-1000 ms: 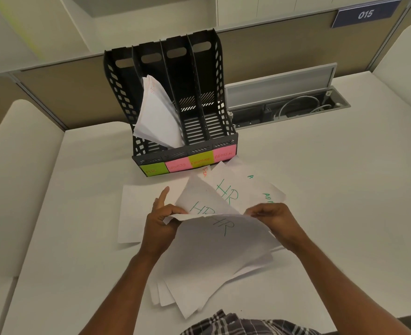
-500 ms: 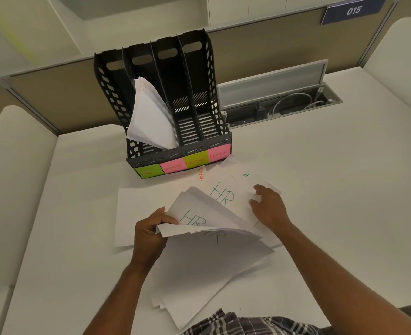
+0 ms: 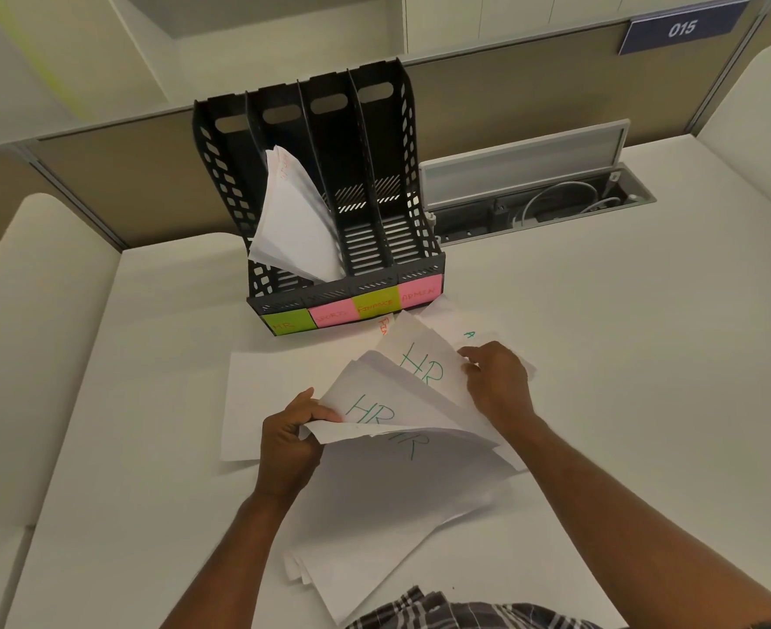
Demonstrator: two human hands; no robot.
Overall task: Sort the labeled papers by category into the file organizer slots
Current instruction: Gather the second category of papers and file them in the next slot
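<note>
A black file organizer (image 3: 413,183) stands at the back of the desk, its front carrying sticky labels HR (image 3: 286,325), SPORTS, FINANCE and ADMIN. White sheets (image 3: 295,224) lean in its second slot from the left. My left hand (image 3: 288,440) pinches the lifted corner of a bundle of papers marked HR (image 3: 365,408). My right hand (image 3: 499,385) grips the edge of another HR sheet (image 3: 420,360) and raises it. More sheets (image 3: 374,528) lie fanned on the desk beneath.
A loose white sheet (image 3: 261,392) lies flat left of the pile. An open cable tray (image 3: 542,206) with wires sits to the right of the organizer. Partition panels border the white desk (image 3: 624,379) at the back and sides.
My right hand let go of the front edge of the bundle, moved up to the farther HR sheet and took hold of its edge. My left hand kept its grip.
</note>
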